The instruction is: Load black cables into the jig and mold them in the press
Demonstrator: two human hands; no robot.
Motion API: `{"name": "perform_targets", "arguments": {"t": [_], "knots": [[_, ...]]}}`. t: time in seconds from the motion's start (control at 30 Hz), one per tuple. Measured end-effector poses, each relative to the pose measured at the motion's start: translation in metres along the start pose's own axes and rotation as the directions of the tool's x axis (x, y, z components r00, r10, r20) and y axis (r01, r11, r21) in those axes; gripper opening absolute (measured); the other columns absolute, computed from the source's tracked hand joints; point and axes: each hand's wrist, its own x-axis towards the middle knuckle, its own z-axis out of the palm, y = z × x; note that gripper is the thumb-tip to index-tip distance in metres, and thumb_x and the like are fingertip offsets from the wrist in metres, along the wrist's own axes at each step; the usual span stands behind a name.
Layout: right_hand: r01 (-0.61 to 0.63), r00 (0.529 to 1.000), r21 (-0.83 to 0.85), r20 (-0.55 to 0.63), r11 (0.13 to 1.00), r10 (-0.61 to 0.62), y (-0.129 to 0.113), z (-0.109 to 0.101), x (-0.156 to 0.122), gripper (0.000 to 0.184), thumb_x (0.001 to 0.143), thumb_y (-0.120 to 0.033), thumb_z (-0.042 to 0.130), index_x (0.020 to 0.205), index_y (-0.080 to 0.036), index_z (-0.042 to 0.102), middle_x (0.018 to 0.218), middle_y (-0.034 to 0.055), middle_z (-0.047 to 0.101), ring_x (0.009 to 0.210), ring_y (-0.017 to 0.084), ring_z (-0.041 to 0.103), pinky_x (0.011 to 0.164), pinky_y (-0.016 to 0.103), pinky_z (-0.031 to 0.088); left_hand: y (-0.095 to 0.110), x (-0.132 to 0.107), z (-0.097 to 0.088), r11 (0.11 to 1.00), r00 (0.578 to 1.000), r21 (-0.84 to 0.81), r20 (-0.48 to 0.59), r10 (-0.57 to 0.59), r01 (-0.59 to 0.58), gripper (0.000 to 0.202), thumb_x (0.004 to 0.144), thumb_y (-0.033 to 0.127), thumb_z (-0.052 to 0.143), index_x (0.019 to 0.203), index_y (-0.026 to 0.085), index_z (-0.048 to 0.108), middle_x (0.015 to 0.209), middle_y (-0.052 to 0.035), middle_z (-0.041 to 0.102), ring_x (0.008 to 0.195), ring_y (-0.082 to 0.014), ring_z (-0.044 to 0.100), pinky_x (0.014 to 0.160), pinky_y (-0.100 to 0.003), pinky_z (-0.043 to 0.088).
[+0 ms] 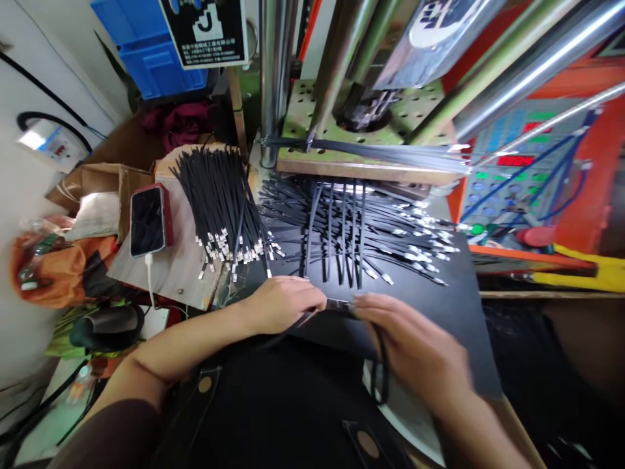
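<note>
a tall steel-columned press with a green perforated plate (303, 111) stands beyond a flat matte black work board (439, 312), and a panel of coloured buttons and red digital readouts (512, 176) sits past the board's far right corner. left of the board lies a pale wooden board (170, 267) bearing a dense bundle of black cables with silver metal terminals (219, 202) and a red-cased smartphone (149, 219) on a white charging lead. on the black work board itself, a wide fan of similar silver-tipped black cables (390, 241) spreads out at the far side.

at the near edge of the black work board, the left hand (280, 303) and the right hand (410, 345) meet over a thin black cable (312, 319) with a small dark metal end piece (339, 304). the cable's long axis runs roughly sideways between the hands, and a loop of it hangs below the right hand. the left fingers (312, 296) are curled and pressed together, their tips reaching the metal piece. the right fingers (375, 309) lie close together just beside it, but they are blurred, so i cannot tell whether they pinch it. the left fingertips look slightly nearer the metal end.
</note>
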Motion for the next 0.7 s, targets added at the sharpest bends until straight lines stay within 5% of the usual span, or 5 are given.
{"name": "perform_targets", "arguments": {"t": [0.13, 0.27, 0.37, 0.53, 0.7], "knots": [[0.049, 0.999, 0.054, -0.024, 0.997, -0.047, -0.010, 0.010, 0.013, 0.013, 0.097, -0.013, 0.055, 0.099, -0.022, 0.064, 0.101, 0.0045, 0.072, 0.097, 0.016, 0.070, 0.087, 0.028, 0.058, 0.000, 0.019, 0.010, 0.999, 0.998, -0.031, 0.046, 0.035, -0.034, 0.004, 0.092, 0.017, 0.055, 0.093, 0.020, 0.058, 0.086, 0.0002, 0.069, 0.078, -0.0143, 0.066, 0.075, -0.023, 0.048], [0.282, 0.959, -0.124, 0.002, 0.951, -0.284, -0.023, 0.007, 0.028, 0.015, 0.096, -0.008, 0.052, 0.100, -0.017, 0.064, 0.096, 0.0078, 0.073, 0.093, 0.019, 0.070, 0.085, 0.032, 0.057, 0.011, 0.021, 0.000, 0.993, 0.992, 0.104, 0.121, 0.034, -0.047, 0.009, 0.095, 0.014, 0.050, 0.097, 0.019, 0.056, 0.088, -0.0015, 0.071, 0.079, -0.0180, 0.068, 0.074, -0.027, 0.049], [0.340, 0.937, -0.217, 0.001, 0.915, -0.348, -0.029, 0.004, 0.034, 0.020, 0.098, -0.009, 0.046, 0.098, -0.016, 0.065, 0.094, 0.0091, 0.074, 0.090, 0.021, 0.068, 0.081, 0.034, 0.056, 0.021, 0.025, -0.001, 0.978, 0.988, 0.190, 0.147, 0.054, -0.082, 0.012, 0.097, 0.012, 0.045, 0.097, 0.019, 0.055, 0.088, -0.0034, 0.071, 0.084, -0.0214, 0.070, 0.079, -0.032, 0.052], [0.238, 0.971, -0.253, 0.026, 0.938, -0.240, -0.016, 0.002, 0.027, 0.019, 0.098, -0.014, 0.049, 0.110, -0.013, 0.063, 0.099, 0.0112, 0.072, 0.098, 0.023, 0.066, 0.088, 0.038, 0.055, 0.028, 0.029, -0.002, 0.970, 0.977, 0.222, 0.209, 0.053, -0.100, 0.009, 0.098, 0.013, 0.045, 0.101, 0.017, 0.053, 0.088, -0.0037, 0.071, 0.082, -0.0222, 0.071, 0.077, -0.033, 0.055], [0.138, 0.988, -0.334, -0.017, 0.932, -0.152, -0.006, 0.005, 0.023, 0.009, 0.096, -0.020, 0.059, 0.099, -0.016, 0.067, 0.084, 0.0081, 0.068, 0.079, 0.022, 0.062, 0.075, 0.038, 0.053, 0.027, 0.020, -0.013, 0.953, 0.970, 0.280, 0.239, 0.045, -0.113, 0.012, 0.100, 0.013, 0.042, 0.103, 0.016, 0.054, 0.084, -0.0048, 0.071, 0.080, -0.0235, 0.071, 0.076, -0.034, 0.056]]}}
